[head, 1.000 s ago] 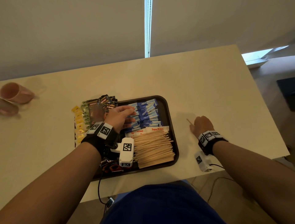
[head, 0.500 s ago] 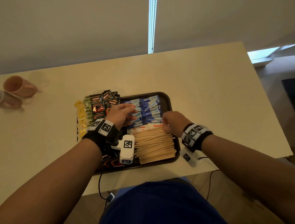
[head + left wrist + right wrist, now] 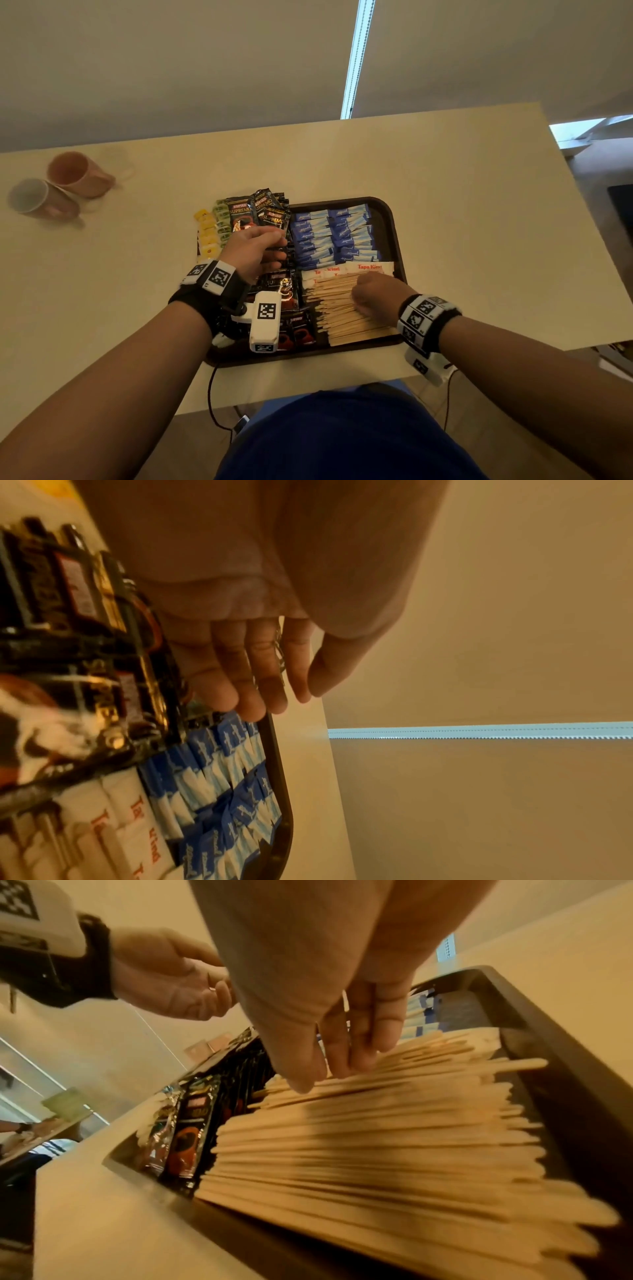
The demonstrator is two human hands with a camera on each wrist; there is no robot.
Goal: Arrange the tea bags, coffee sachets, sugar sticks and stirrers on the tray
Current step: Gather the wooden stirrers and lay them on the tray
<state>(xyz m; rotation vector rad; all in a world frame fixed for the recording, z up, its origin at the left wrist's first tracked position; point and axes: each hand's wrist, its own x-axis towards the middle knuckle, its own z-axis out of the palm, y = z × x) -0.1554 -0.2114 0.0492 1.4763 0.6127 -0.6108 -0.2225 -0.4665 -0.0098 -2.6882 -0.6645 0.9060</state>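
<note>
The dark brown plastic tray lies near the front edge of the pale tabletop and is already full. The main risk is the black foil coffee sachets: those at the far left stand up and lean over the rim of the tray, so I judge that a small push of the left hand can send them out onto the tabletop, or onto the blue sugar sticks just to their right. The yellow and green tea bags seem to lie at the left border, perhaps partly off the tray; I cannot tell which. The flat wooden stirrers form a loose pile at the near right, and a sideways drag of the right hand may spread them or roll some over the white sachets with red print.

The left hand reaches forward, palm turned to the right, its fingers and thumb closed on a black sachet. The right hand comes in from the right with the knuckles up; its fingertips point down and lie together on top of the stirrers, almost straight, and I judge that they press and hold nothing.
</note>
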